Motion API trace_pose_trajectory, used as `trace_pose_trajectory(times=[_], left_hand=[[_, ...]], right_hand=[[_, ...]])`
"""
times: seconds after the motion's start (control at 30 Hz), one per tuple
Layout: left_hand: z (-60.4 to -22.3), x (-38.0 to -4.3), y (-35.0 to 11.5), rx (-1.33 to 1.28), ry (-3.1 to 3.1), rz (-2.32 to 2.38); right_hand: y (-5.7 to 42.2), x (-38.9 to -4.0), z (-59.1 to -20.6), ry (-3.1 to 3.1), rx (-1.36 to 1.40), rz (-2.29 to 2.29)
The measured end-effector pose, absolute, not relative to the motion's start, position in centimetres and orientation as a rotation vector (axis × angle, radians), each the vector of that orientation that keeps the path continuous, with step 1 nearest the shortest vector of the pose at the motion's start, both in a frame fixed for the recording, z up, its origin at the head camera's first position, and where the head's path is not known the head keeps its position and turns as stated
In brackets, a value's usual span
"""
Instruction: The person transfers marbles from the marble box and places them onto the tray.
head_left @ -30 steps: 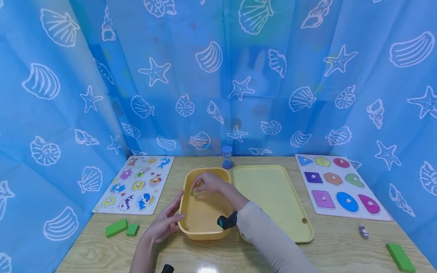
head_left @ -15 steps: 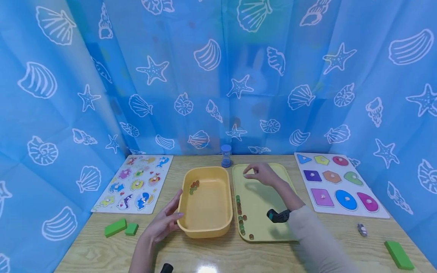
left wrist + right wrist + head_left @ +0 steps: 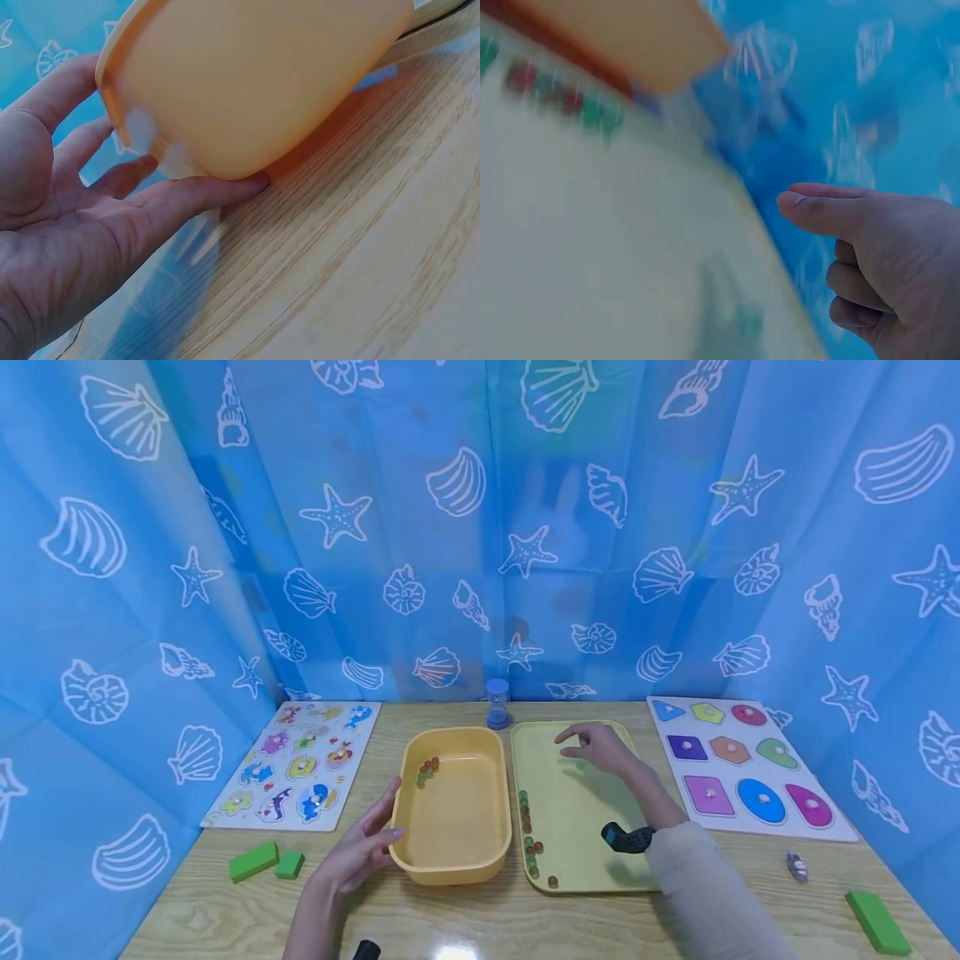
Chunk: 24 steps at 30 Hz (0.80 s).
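A deep yellow-orange bin [image 3: 450,835] stands on the table, with several small translucent red and green beads [image 3: 427,771] in its back left corner. My left hand [image 3: 362,850] rests against its left wall, fingers and thumb extended along the outside [image 3: 112,210]. To the right lies a flat pale-yellow tray [image 3: 585,852]. More red and green beads [image 3: 527,818] line its left side. My right hand [image 3: 600,748] hovers over the tray's back part, thumb and index finger apart with nothing between them. One green bead [image 3: 748,319] lies on the tray below this hand [image 3: 885,262].
An animal puzzle board [image 3: 296,764] lies at the left, a shape puzzle board [image 3: 750,768] at the right. A blue sand timer [image 3: 497,703] stands behind the bin. Green blocks [image 3: 253,862] and a small grey figure [image 3: 797,867] lie near the sides. A blue curtain [image 3: 480,610] hangs behind.
My right hand has left the bin, where it held a green bead, and moved right over the tray. Its thumb and index finger have since spread. The left hand keeps its place.
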<state>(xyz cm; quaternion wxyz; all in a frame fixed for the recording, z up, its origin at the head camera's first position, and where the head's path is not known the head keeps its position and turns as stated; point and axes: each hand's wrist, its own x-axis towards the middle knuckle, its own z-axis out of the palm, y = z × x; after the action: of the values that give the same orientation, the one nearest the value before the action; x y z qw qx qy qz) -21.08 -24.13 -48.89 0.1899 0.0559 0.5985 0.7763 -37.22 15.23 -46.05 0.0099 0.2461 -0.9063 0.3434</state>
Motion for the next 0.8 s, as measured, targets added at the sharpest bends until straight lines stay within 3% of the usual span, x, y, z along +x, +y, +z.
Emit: trace_pose_trajectory(times=[0.3, 0.53, 0.8], left_hand=[[-49.0, -21.2, -24.2, 0.183, 1.653, 2.199], [-49.2, -21.3, -24.1, 0.192, 1.648, 2.188], [-47.5, -20.5, -24.0, 0.209, 1.595, 2.195]], right_hand=[[2.9, -36.8, -42.0, -2.734, 1.117, 1.141], [-3.4, -36.0, -42.9, -2.840, 1.282, 1.005], [-6.2, -35.5, -45.7, -2.917, 1.355, 0.735]])
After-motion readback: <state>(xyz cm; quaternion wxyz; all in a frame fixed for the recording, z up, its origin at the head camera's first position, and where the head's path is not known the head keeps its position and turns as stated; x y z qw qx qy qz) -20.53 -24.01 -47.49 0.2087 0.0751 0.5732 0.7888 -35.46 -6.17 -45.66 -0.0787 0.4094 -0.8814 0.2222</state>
